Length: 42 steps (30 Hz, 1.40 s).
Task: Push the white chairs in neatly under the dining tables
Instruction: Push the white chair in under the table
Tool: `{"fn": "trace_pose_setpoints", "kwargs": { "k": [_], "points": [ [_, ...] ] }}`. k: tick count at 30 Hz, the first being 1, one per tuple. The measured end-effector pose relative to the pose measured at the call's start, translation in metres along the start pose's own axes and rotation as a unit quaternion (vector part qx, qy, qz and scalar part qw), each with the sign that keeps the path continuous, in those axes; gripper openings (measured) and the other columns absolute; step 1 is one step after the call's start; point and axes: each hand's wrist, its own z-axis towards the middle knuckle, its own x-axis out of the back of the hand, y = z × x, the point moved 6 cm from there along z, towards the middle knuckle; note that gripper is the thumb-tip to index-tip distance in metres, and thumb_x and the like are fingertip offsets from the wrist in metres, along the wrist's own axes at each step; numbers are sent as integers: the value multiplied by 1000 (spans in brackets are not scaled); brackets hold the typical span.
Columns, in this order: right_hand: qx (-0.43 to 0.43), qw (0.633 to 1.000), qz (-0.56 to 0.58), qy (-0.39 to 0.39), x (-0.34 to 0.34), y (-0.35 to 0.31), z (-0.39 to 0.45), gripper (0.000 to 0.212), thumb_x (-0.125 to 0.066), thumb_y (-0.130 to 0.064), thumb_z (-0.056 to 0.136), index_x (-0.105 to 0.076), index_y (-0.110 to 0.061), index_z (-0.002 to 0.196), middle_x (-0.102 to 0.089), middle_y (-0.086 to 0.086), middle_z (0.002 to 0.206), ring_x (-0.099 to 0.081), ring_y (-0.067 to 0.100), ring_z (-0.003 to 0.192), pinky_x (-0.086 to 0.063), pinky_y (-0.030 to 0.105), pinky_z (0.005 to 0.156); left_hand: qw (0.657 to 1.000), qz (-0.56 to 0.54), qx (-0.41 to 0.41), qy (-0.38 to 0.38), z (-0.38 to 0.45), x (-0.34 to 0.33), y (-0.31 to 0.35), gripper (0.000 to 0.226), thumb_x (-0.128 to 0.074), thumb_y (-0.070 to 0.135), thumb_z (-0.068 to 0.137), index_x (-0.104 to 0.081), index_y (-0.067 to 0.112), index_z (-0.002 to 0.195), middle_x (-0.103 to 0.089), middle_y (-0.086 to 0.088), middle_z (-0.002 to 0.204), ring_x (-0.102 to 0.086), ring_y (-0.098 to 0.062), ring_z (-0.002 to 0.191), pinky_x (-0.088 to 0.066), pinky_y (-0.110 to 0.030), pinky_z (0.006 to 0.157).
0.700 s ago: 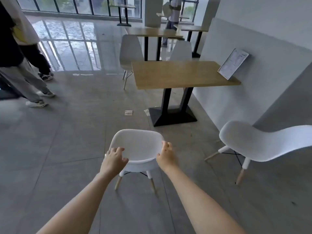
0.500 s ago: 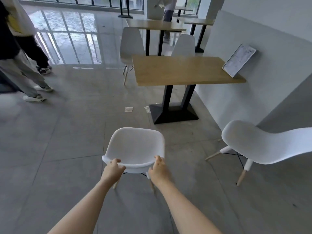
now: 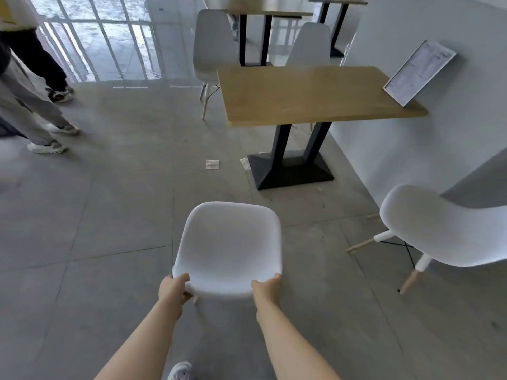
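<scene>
A white chair (image 3: 229, 242) stands on the grey floor in front of me, its seat facing the wooden dining table (image 3: 307, 91) ahead. My left hand (image 3: 174, 287) grips the left end of the backrest's top edge. My right hand (image 3: 267, 289) grips the right end. The chair's legs are mostly hidden under the shell. A second white chair (image 3: 444, 229) stands to the right by the wall, turned sideways. Two more white chairs (image 3: 212, 45) (image 3: 310, 45) sit at the table's far side.
A framed menu (image 3: 419, 72) leans on the wall at the table's right end. The table's black base (image 3: 290, 171) has paper scraps (image 3: 212, 164) on the floor beside it. A person's legs (image 3: 33, 111) pass at the left. Another table (image 3: 258, 9) stands behind.
Both hands slid from the backrest's sides to its near top edge. The chair and I have come closer to the table. The people at the left stepped further left.
</scene>
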Motion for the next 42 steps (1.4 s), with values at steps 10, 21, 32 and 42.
{"fn": "trace_pose_setpoints", "kwargs": {
  "k": [10, 21, 32, 42],
  "points": [
    [-182, 891, 416, -26, -60, 20, -20, 18, -54, 0, 85, -57, -14, 95, -65, 10, 91, -62, 26, 79, -53, 28, 53, 970, -99, 183, -126, 25, -16, -3, 36, -52, -7, 85, -49, 6, 118, -58, -14, 86, -56, -29, 73, -53, -31, 36],
    [-139, 901, 411, 8, -47, -28, 30, 26, -48, 13, 83, -56, -7, 96, -59, 10, 82, -56, 24, 71, -45, 32, 63, 965, -133, 146, -171, 44, -65, 40, 41, -46, -11, 83, -49, 11, 117, -59, -9, 89, -56, -26, 77, -53, -27, 40],
    [-105, 918, 382, -16, -2, -116, 142, 34, -47, 9, 84, -54, -9, 111, -61, 9, 87, -57, 23, 73, -47, 31, 60, 961, -166, 125, -180, 73, -192, 99, 40, -46, -12, 83, -50, 11, 116, -60, -8, 89, -58, -25, 79, -55, -30, 43],
    [-100, 931, 350, -23, 50, -186, 242, 40, -49, 10, 84, -54, -2, 122, -62, 14, 94, -58, 34, 92, -52, 36, 63, 951, -184, 133, -210, 92, -307, 136, 41, -47, -10, 85, -49, 12, 120, -62, -8, 94, -59, -25, 82, -56, -28, 47]
  ]
}}
